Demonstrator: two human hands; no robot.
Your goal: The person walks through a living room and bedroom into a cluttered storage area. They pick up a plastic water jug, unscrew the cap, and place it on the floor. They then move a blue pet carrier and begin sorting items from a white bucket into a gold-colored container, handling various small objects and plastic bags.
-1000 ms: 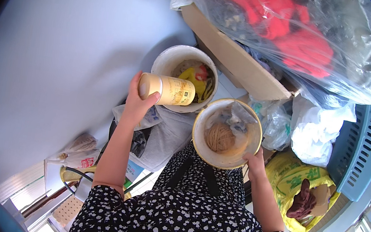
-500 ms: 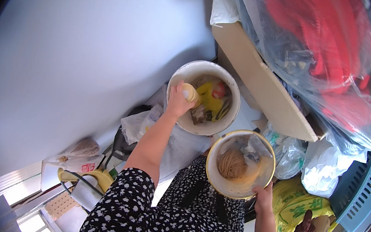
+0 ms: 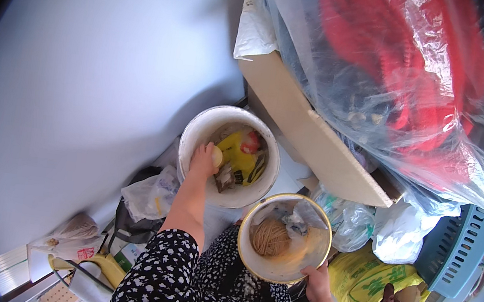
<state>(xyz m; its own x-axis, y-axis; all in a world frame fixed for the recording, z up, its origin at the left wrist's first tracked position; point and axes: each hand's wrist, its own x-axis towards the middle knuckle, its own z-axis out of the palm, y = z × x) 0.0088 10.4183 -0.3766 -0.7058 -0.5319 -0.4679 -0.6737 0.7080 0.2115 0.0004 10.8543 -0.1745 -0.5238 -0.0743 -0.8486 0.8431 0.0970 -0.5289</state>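
Note:
My left hand point(image 3: 203, 159) is inside the white bucket point(image 3: 186, 144), closed around a small pale-yellow cylindrical thing point(image 3: 217, 156). Its exact kind I cannot make out. Beside it in that bucket lie a yellow plastic bag point(image 3: 240, 154) with a red patch near it and a crumpled brownish piece point(image 3: 225, 177). With my right hand point(image 3: 317, 283) I grip the rim of a smaller white bucket point(image 3: 252, 264) with a yellow edge, held tilted toward me. A ball of brown twine point(image 3: 270, 238) and crumpled clear plastic point(image 3: 306, 216) are in it.
A cardboard box point(image 3: 305, 128) and a large clear bag of red cloth point(image 3: 385, 66) fill the right. Nearby are a blue basket point(image 3: 460, 253), a yellow bag point(image 3: 352, 285), and a white bag point(image 3: 401, 231). A white wall point(image 3: 93, 84) stands left; plastic bags point(image 3: 152, 191) lie below it.
My left hand has gone lower into the white bucket with the pale-yellow thing. The view has shifted, so both buckets appear further left and lower. My right hand keeps its grip.

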